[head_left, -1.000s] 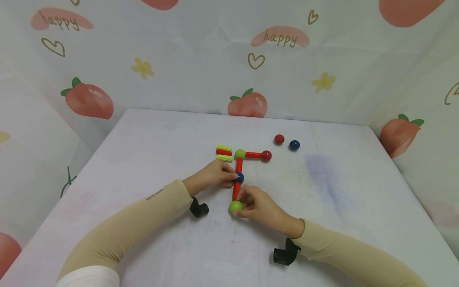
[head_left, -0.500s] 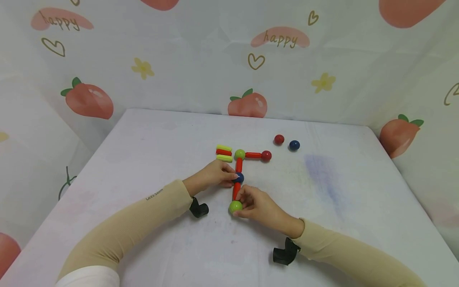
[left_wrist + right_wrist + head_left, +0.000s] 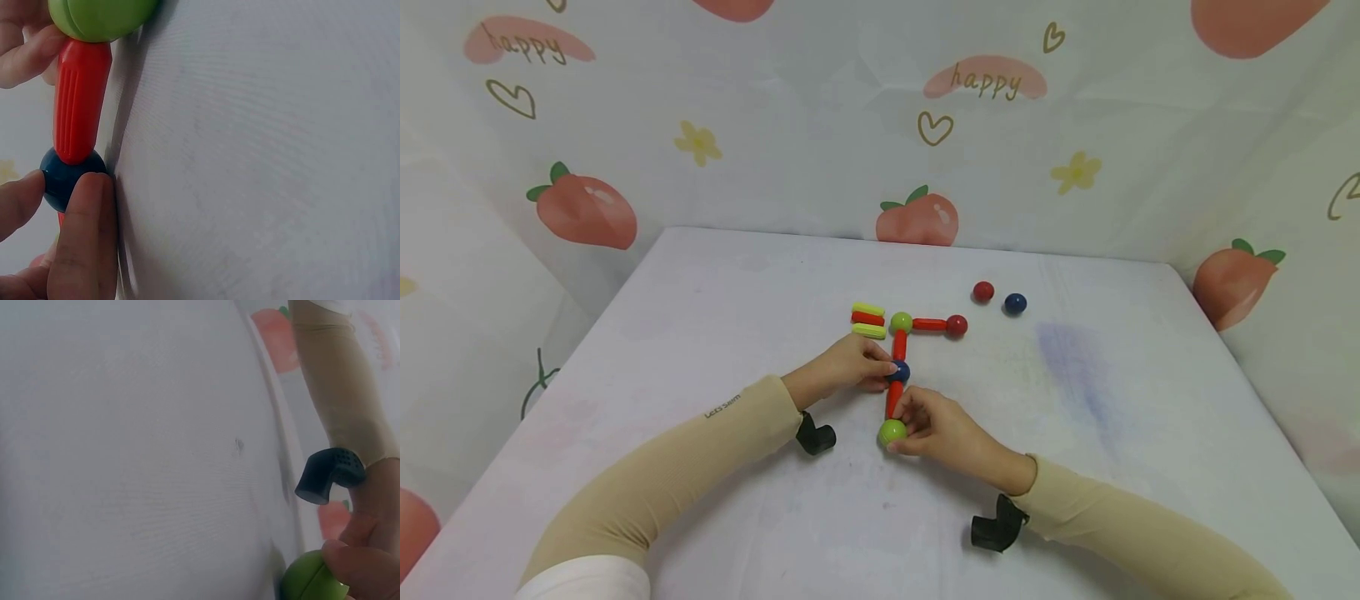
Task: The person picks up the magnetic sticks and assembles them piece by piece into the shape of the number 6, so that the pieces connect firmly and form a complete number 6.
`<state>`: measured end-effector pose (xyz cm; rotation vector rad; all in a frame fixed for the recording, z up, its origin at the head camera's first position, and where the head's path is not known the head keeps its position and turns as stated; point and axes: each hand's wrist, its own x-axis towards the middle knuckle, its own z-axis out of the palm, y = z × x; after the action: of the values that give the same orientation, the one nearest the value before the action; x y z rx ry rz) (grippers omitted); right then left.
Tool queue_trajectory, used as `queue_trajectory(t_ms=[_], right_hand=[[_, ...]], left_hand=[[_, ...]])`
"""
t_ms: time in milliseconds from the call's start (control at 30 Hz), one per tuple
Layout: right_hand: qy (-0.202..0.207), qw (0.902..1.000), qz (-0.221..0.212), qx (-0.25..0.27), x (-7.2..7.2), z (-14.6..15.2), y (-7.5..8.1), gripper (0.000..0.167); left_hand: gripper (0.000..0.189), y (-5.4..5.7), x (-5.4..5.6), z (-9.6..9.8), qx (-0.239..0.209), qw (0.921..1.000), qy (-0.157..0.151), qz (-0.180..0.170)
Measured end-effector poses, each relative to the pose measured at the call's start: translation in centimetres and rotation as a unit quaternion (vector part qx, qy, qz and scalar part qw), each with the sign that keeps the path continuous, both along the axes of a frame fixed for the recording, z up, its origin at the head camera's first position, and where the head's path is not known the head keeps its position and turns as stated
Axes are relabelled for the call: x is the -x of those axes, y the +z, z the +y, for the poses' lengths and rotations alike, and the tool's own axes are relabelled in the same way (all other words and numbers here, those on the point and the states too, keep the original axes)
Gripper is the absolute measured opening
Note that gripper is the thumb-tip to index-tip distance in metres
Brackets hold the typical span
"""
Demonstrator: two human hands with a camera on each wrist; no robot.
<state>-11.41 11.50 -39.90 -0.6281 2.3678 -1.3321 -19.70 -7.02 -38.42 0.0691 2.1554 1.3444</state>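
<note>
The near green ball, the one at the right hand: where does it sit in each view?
Head: near green ball at centre, low, pinched by the right hand.
Left wrist: top left corner, capping the red rod.
Right wrist: bottom right edge, under fingertips.
Shared landmark: the white table, also and.

Head view: we see the left hand (image 3: pixel 850 367) covering the near left side of the blue ball (image 3: pixel 900 372); the right hand (image 3: pixel 943 429) hides part of the lower red rod (image 3: pixel 893 401). Left wrist view: the green ball (image 3: pixel 100 15) is cut off by the top edge, and the left hand's fingers (image 3: pixel 84 244) run out of frame at bottom left. Right wrist view: we get only a sliver of that green ball (image 3: pixel 311 580) at the bottom edge, blurred.
</note>
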Motion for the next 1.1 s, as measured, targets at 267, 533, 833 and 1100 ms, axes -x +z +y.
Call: queue_trajectory(t_ms=[267, 533, 833, 1100], right_hand=[[-0.005, 0.9999, -0.013, -0.005, 0.2, 0.4, 0.7, 0.034], [-0.024, 0.9990, -0.037, -0.005, 1.1, 0.9, 2.3, 0.035], [-0.031, 0.9978, -0.014, 0.058, 3.1, 1.6, 4.9, 0.037], [-0.054, 0.9953, 0.029, 0.075, 4.8, 1.9, 6.4, 0.039]], left_hand=[[0.026, 0.0, 0.0, 0.0, -0.003, 1.0000, 0.002, -0.002], [0.026, -0.1, 0.2, 0.0, 0.000, 1.0000, 0.000, -0.001], [0.026, 0.2, 0.0, -0.1, -0.005, 1.0000, -0.003, -0.002], [0.026, 0.2, 0.0, -0.1, -0.004, 0.9999, 0.004, -0.009]])
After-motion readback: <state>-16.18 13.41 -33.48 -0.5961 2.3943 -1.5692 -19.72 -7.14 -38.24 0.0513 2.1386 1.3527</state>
